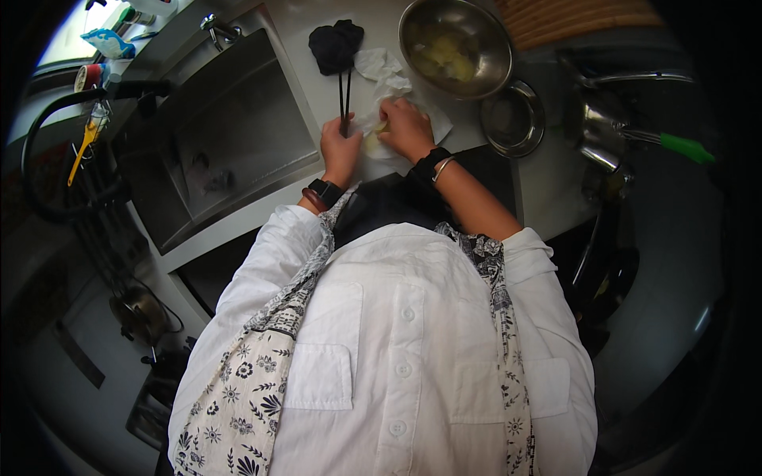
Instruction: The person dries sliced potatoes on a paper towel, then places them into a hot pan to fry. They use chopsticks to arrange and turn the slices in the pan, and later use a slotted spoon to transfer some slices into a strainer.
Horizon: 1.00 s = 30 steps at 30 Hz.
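Observation:
A pair of dark chopsticks point(345, 98) is held in my left hand point(340, 149), near the sink's right edge. Their far ends reach a crumpled black cloth point(335, 47). My right hand point(411, 128) bends over a white paper towel point(440, 125), its fingertips on a pale yellow food piece point(383, 127) that they partly cover. Another yellowish piece point(371, 143) lies on the paper between both hands. Beyond the right hand stands a steel mixing bowl point(497, 35) with several yellow food pieces point(449, 56) in it. A crumpled part of the paper point(381, 64) lies beside the cloth.
A steel sink point(238, 113) with a faucet point(220, 30) lies left. Right of the bowl are a round metal dish point(513, 119), a steel pot point(601, 128) and a green-handled utensil point(684, 147). A woven mat point(577, 21) lies at the back. A dish rack's black rail point(36, 137) curves far left.

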Motion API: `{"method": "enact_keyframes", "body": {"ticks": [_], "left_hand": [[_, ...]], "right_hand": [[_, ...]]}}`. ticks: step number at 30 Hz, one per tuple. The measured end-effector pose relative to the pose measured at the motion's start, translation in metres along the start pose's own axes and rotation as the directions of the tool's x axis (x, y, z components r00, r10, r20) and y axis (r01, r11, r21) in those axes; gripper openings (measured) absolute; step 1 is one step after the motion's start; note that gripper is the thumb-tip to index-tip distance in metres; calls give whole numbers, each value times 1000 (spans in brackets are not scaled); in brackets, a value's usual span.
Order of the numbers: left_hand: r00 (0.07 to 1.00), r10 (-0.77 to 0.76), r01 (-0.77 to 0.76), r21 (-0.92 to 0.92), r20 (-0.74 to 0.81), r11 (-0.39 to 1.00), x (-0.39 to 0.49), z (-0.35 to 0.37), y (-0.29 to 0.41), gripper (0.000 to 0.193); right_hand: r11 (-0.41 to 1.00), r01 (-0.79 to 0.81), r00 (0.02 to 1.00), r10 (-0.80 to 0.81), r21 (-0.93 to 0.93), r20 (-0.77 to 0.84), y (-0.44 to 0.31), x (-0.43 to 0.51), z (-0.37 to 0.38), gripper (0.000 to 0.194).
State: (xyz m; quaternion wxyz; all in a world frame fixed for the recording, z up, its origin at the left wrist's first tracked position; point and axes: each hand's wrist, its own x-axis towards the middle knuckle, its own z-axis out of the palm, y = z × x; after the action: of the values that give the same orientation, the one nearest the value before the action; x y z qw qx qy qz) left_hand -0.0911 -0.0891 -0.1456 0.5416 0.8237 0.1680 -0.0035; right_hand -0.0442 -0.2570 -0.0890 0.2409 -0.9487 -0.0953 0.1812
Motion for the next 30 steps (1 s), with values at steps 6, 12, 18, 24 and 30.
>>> {"method": "enact_keyframes", "body": {"ticks": [6,12,18,24,30], "left_hand": [[995,-93,90,92,34,992,4,-4,8,24],[998,-38,43,141,-40,989,-3,-20,20,16],[975,85,-139,267,204,954,-14,-18,26,26],[958,67,-187,425,280,886,-11,-11,37,22],[917,174,-310,368,358,877,-13,-5,43,19]], "right_hand": [[993,89,986,-76,82,-148,4,-5,0,19],[948,139,952,-48,287,-302,2,-26,-31,12],[836,-104,941,258,539,-217,43,-75,-58,12],[626,-144,868,452,767,-205,90,-125,-58,11],[576,-164,829,520,801,-204,89,-146,-50,12]]}}
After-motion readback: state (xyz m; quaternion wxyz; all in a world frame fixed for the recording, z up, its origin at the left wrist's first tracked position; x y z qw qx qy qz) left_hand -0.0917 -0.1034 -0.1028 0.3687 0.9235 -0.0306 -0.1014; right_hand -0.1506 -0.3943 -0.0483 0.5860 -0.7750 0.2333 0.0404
